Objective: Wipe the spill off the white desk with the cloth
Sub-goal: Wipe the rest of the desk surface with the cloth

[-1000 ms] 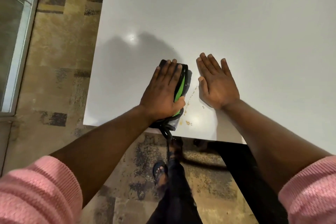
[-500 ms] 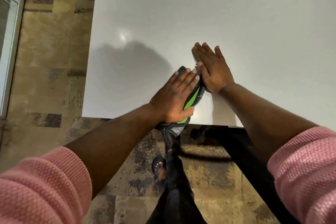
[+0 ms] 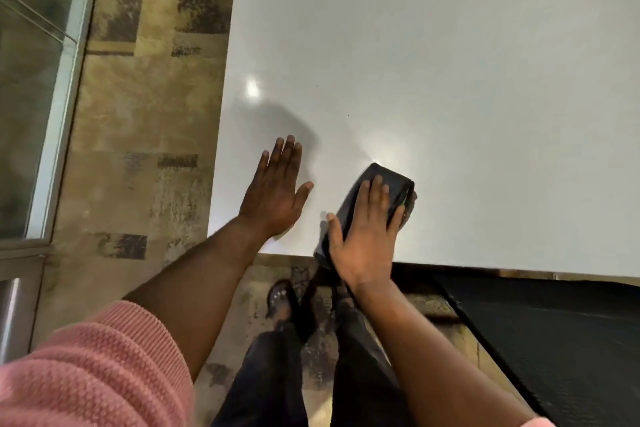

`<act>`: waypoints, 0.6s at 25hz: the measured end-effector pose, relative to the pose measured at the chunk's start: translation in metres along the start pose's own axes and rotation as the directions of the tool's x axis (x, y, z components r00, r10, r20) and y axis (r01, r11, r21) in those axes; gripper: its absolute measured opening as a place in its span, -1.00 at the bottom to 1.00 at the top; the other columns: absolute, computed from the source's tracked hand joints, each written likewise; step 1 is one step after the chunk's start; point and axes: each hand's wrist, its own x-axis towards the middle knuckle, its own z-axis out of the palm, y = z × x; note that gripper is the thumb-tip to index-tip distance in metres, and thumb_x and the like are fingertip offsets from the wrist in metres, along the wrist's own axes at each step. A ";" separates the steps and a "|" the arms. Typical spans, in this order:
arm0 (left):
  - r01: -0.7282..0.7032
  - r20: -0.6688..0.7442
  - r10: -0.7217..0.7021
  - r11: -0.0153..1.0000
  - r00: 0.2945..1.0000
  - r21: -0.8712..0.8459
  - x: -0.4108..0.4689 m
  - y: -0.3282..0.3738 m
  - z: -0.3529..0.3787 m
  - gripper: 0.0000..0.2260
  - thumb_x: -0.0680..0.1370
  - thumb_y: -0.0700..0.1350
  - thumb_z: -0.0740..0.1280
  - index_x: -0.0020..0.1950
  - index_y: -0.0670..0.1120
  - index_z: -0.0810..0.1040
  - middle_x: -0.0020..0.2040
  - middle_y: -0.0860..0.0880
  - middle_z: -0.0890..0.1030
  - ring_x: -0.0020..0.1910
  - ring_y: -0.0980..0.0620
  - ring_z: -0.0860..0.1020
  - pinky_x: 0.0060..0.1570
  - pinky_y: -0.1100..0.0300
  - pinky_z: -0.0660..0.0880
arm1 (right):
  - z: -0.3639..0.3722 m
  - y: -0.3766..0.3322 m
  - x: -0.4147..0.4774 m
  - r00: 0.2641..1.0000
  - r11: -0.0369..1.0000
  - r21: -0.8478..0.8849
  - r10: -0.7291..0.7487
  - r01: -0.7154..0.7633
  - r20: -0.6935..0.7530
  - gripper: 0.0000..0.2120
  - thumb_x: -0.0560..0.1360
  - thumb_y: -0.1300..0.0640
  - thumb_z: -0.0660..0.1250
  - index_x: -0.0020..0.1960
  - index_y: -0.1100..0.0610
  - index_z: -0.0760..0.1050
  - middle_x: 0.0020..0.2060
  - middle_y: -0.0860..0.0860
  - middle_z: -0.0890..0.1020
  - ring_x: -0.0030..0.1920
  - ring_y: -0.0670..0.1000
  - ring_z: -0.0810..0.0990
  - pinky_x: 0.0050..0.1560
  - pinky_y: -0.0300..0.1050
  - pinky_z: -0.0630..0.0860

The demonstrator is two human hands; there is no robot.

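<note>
The white desk point(image 3: 450, 80) fills the upper right of the head view. A dark folded cloth point(image 3: 386, 180) with a sliver of green at its right side lies near the desk's front edge, its lower end hanging over. My right hand point(image 3: 363, 243) presses flat on top of the cloth, fingers spread. My left hand point(image 3: 273, 194) lies flat and open on the bare desk, a little left of the cloth and apart from it. I see no spill marks on the uncovered surface; whatever lies under the cloth is hidden.
The desk's left edge point(image 3: 221, 149) and front edge point(image 3: 485, 269) are close to my hands. Patterned tan carpet point(image 3: 138, 114) lies to the left, a glass panel frame point(image 3: 65, 80) beyond it. A black surface point(image 3: 554, 340) sits below the desk's front right, by my legs point(image 3: 277, 374).
The cloth has passed from my left hand to my right hand and moved right along the front edge. My left hand now rests bare on the desk to its left.
</note>
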 end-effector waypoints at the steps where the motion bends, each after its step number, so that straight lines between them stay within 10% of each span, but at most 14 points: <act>1: -0.014 0.005 0.014 1.000 1.000 0.007 0.008 -0.004 0.000 -0.35 0.73 0.14 -0.01 0.69 -0.14 -0.17 0.71 -0.12 -0.16 0.67 -0.05 -0.25 0.66 -0.07 -0.16 | 0.007 -0.007 -0.003 0.998 0.998 -0.028 0.049 -0.048 0.024 -0.13 0.64 -0.40 -0.04 0.70 0.17 -0.11 0.69 0.13 -0.10 0.69 0.10 -0.20 0.63 0.29 -0.24; 15: -0.209 -0.014 0.210 0.977 0.978 0.048 0.033 -0.037 0.014 -0.33 0.70 0.16 -0.02 0.69 -0.18 -0.11 0.71 -0.16 -0.10 0.70 -0.11 -0.13 0.65 -0.16 -0.07 | 0.037 -0.024 0.010 0.873 0.888 -0.017 0.449 -0.460 -0.191 -0.32 0.68 -0.04 0.08 0.70 0.14 -0.07 0.70 0.09 -0.06 0.69 0.08 -0.13 0.64 0.31 -0.17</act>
